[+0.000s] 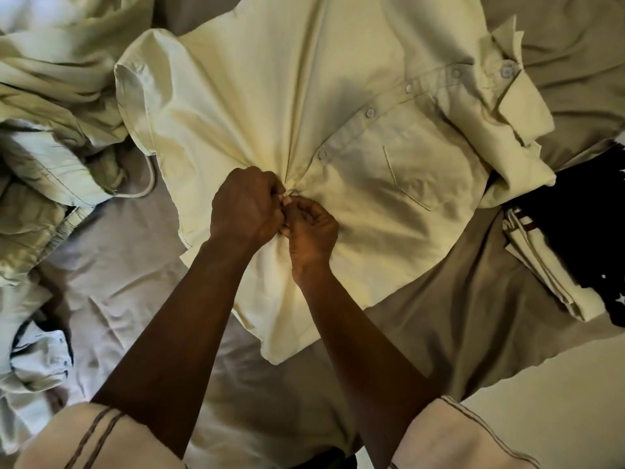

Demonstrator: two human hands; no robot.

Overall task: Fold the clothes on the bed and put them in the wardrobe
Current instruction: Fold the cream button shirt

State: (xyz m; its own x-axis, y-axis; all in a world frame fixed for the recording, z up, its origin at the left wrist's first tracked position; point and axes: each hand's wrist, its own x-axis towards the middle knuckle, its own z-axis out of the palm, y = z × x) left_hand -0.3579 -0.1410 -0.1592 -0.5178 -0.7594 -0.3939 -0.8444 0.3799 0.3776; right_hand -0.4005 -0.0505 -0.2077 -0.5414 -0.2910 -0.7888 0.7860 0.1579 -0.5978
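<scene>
Pale yellow shirt [304, 96] lies spread on the bed [118, 265], collar to the right. Left hand [245, 204] & right hand [313, 231] meet at its button strip, both pinching the cloth there. More crumpled clothes [44, 96] piled at left.

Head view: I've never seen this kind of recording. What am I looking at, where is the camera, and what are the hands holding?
There is no machine: a person wears the camera on the head, looking down at their own bare arms. A pale yellow button shirt lies spread on the bed. The left hand and right hand meet at its button strip, both pinching the fabric, probably fastening a button. Crumpled pale clothes lie to the left; a dark cloth lies at the right.
</scene>
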